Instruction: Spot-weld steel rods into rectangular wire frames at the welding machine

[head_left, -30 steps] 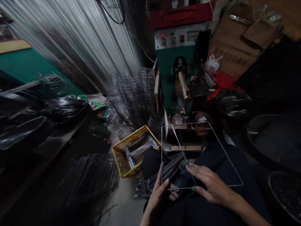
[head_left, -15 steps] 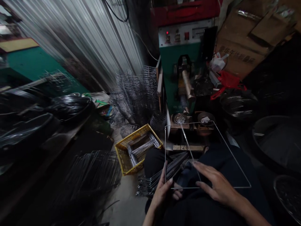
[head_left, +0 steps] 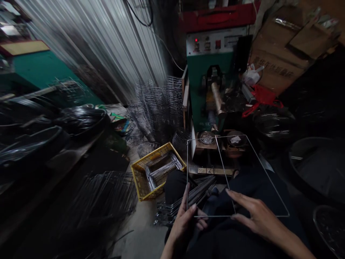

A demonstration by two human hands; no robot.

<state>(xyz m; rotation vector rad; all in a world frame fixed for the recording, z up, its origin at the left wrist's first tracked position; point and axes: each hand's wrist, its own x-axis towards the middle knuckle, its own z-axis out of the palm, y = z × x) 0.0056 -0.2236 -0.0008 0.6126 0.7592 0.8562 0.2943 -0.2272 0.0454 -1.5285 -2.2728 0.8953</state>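
Note:
A rectangular frame of thin metal wire (head_left: 187, 162) is held up over my lap. My left hand (head_left: 184, 216) grips it at the lower left corner, thumb and fingers closed around the wire. A straight thin metal rod (head_left: 221, 162) runs across the frame from its far side to its near side. My right hand (head_left: 256, 217) pinches the near end of this rod between thumb and fingers, by the frame's near wire. Beside my left hand, a stack of bent wire frames (head_left: 172, 207) lies near my knee.
Ahead stands a green machine (head_left: 199, 90) with a protruding metal arm (head_left: 217, 97). Below it are a dish of small metal pieces (head_left: 207, 137) and a second dark dish. A yellow crate (head_left: 151, 155) holds wire parts, left of my knee. Stacked wire racks (head_left: 155, 108) stand behind it.
The rod has shifted right across the frame, its far end now nearer the middle of the far wire. My right hand has moved slightly right with it; my left hand keeps its grip.

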